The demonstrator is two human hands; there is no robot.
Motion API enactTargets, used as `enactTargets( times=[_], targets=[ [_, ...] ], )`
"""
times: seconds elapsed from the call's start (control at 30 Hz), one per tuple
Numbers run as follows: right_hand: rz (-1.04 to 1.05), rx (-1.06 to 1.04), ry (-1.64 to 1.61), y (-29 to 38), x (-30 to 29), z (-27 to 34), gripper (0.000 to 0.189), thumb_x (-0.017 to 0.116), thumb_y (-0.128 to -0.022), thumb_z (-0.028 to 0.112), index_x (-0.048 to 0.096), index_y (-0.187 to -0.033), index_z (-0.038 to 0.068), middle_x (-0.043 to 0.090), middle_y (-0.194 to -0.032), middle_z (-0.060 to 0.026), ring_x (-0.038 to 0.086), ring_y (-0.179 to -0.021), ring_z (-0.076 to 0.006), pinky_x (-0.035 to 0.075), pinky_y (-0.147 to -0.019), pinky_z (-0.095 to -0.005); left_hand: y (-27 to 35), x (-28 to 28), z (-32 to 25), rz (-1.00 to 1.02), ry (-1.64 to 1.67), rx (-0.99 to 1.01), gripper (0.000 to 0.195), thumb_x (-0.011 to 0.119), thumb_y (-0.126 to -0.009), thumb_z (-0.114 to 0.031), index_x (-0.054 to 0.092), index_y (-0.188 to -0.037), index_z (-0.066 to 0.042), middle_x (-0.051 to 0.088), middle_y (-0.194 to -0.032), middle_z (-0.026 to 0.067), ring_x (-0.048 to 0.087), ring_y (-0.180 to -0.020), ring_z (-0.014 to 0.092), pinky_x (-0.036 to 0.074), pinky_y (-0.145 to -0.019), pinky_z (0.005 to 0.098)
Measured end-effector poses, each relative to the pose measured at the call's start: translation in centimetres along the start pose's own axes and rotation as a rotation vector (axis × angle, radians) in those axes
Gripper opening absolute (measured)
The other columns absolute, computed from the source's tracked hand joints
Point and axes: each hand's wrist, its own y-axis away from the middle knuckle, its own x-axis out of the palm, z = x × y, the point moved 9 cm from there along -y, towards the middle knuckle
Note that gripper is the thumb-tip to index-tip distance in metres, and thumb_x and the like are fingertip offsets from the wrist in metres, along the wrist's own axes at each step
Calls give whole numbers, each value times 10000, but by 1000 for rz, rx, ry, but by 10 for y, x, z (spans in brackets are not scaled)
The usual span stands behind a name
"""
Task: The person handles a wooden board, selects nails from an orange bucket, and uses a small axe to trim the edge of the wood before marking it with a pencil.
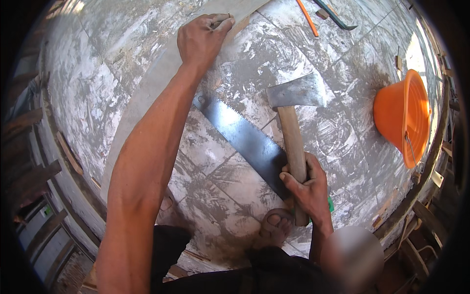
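My right hand [312, 187] grips an axe by its wooden handle [292, 136]. The steel axe head [297, 90] points away from me, above the floor. Farther forward, my left hand [202, 38] pinches what looks like a small nail [229, 15] between thumb and forefinger, over a long grey board [147, 82]. A strip of wood [240, 27] shows along the board's edge beside that hand. Between my arms a handsaw [238, 128] lies on the floor, its toothed edge facing right; my right hand and the axe handle partly hide its green handle [331, 204].
An orange bucket [389, 114] lies on its side at the right. At the top are an orange stick [307, 17], a dark pry bar [336, 16] and a small wood block [322, 14]. My bare foot [275, 226] is near the saw's handle. White smears mark the tiled floor [227, 176].
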Motion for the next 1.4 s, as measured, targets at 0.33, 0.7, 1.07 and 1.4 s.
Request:
enactTargets(
  times=[0.33, 0.7, 1.07, 1.4],
  targets=[
    [-3, -223, 117, -39, -5, 46, 568, 737, -943, 89, 466, -1435, 2, 687, -1076, -115, 672, -931, -175, 559, -819, -341, 0, -2, -2, -39, -7, 62, 363, 708, -909, -515, 823, -1104, -231, 782, -1123, 50, 740, -975, 227, 557, -890, 330],
    [-90, -520, 409, -100, 9, 146, 706, 719, -964, 134, 391, -1589, 171, 667, -1315, -229, 702, -1107, -310, 561, -952, -420, 1, -3, 0, -98, -53, 61, 318, 728, -900, -462, 833, -1061, -209, 794, -1070, 37, 753, -931, 225, 574, -864, 332],
    [-180, -783, 663, -126, 19, 159, 718, 705, -938, 93, 411, -1579, 226, 677, -1047, -205, 692, -919, -365, 561, -803, -441, 2, 3, -4, -42, 43, -51, 318, 704, -881, -458, 837, -1059, -230, 791, -950, 79, 631, -895, 346, 471, -966, 396],
    [-175, -732, 837, -126, 28, 161, 725, 658, -947, 85, 381, -1592, 267, 644, -964, -186, 673, -840, -368, 553, -770, -474, 6, -9, -13, -142, -7, 120, 317, 742, -896, -415, 828, -1060, -158, 786, -913, 123, 748, -772, 273, 583, -787, 355]
  ],
)
